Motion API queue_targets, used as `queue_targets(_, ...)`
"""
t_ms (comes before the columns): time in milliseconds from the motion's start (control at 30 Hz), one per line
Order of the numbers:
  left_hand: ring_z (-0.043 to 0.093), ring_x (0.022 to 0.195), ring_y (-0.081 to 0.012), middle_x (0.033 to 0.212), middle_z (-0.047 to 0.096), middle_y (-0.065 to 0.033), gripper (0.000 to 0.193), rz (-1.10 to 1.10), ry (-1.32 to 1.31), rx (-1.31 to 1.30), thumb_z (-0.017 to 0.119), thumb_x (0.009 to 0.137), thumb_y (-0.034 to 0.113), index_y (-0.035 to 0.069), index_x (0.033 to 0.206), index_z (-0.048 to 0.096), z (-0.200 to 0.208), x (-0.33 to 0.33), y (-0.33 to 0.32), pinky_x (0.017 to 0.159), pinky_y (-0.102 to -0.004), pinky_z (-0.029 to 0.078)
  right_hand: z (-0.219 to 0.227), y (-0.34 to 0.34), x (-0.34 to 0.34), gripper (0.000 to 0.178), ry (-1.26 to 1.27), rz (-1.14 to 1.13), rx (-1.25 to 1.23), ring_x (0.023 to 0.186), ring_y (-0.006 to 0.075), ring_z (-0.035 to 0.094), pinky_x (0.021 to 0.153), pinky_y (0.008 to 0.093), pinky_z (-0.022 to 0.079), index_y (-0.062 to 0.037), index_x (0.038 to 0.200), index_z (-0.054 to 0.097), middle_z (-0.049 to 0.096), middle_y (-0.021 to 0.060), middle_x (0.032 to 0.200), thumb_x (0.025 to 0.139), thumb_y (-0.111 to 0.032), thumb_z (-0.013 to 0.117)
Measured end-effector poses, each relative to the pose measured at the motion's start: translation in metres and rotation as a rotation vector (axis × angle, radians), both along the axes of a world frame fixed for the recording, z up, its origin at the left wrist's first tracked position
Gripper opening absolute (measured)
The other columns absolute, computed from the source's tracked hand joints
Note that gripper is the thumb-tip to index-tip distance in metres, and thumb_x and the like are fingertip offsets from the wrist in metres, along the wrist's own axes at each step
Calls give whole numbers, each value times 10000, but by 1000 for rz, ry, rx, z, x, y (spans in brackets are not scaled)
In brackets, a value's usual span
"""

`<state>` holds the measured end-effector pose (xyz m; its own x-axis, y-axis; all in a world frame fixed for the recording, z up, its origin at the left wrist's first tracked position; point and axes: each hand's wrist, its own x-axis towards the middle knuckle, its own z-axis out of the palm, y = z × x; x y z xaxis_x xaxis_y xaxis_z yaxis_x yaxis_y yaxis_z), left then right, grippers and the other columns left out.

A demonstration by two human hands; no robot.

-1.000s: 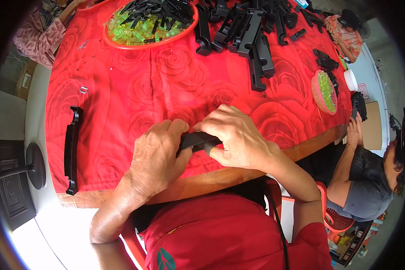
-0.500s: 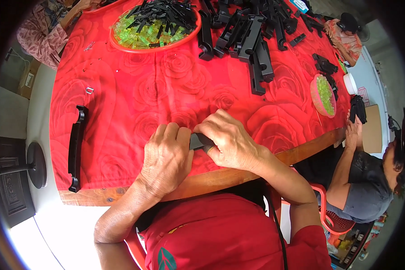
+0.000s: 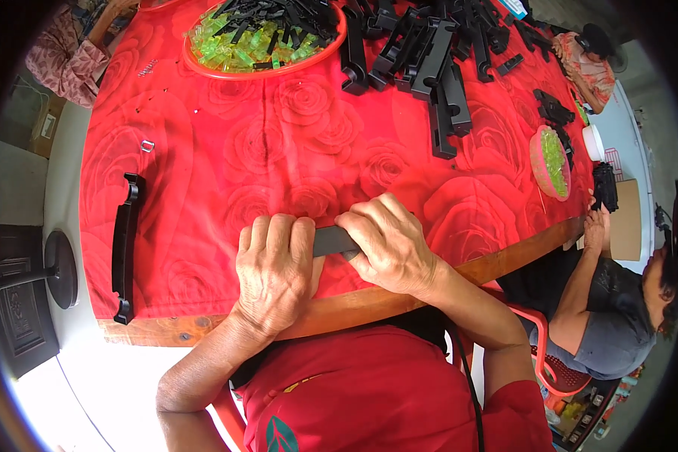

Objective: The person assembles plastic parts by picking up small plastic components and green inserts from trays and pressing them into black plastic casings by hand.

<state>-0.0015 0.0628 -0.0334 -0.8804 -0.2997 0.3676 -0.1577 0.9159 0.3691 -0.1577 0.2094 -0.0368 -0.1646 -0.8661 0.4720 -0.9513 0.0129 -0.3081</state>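
Between my hands is a dark grey-black plastic bar (image 3: 333, 242), held level above the near edge of the table. My left hand (image 3: 277, 264) is closed round its left end, fingers curled over the top. The right end sits in my right hand (image 3: 390, 242), whose fingers and thumb grip it from the side. Only the bar's middle shows; both ends are covered by my fingers. A long black plastic piece with notched ends (image 3: 126, 248) lies on the cloth to the left. Beyond it is a small clear buckle-like piece (image 3: 148, 146).
A red-flowered cloth (image 3: 279, 162) covers the wooden table. At the back stand a red basin (image 3: 267, 74) of yellow-green and black pieces and a pile of black plastic housings (image 3: 429, 60). A pink basket (image 3: 540, 167) stands at right, near a seated co-worker (image 3: 610, 324). Other people sit farther off.
My hands have moved slightly apart, the right one a little rightward, so more of the bar shows between them. Both hands still grip it. The view has shifted slightly.
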Motion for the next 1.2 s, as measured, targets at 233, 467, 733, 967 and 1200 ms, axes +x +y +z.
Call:
queue_targets(233, 610, 875, -328, 987, 625, -129, 360, 6, 10, 0, 794, 773, 148, 43, 1090, 659, 1, 0, 1, 785, -450, 487, 0, -1, -2, 489, 8, 15, 13, 848, 285, 622, 737, 388, 544, -29, 1095, 683, 641, 107, 995, 622, 3, 802)
queue_targets(467, 595, 949, -330, 1075, 620, -123, 499, 39, 31, 6, 836, 722, 158, 64, 1180, 664, 6, 10, -2, 858, -459, 474, 10, 0, 3, 447, 196, -127, -19, 845, 265, 644, 742, 404, 525, -61, 1097, 697, 652, 81, 971, 674, -123, 826)
queue_targets(733, 598, 876, -286, 1020, 624, -97, 417, 47, 8, -21, 813, 752, 186, 67, 1120, 658, 3, 5, -2, 779, -425, 452, 2, -4, -7, 420, 99, -46, -5, 830, 243, 585, 691, 374, 493, -67, 1013, 645, 616, 68, 933, 641, -117, 835)
queue_targets(967, 602, 831, -284, 1007, 629, -108, 377, 21, 11, -6, 798, 778, 172, 52, 1107, 657, 3, 2, -4, 739, -423, 451, 2, -5, -7, 397, 62, -49, 1, 771, 262, 603, 689, 371, 507, -69, 986, 657, 620, 84, 903, 633, -99, 837)
queue_targets(1200, 609, 882, -293, 1031, 627, -109, 421, 30, 2, 15, 801, 756, 169, 55, 1135, 657, 4, 4, -6, 775, -431, 460, -1, -3, -9, 409, 25, -44, 14, 806, 272, 625, 704, 386, 516, -70, 1027, 662, 643, 89, 929, 668, -128, 846)
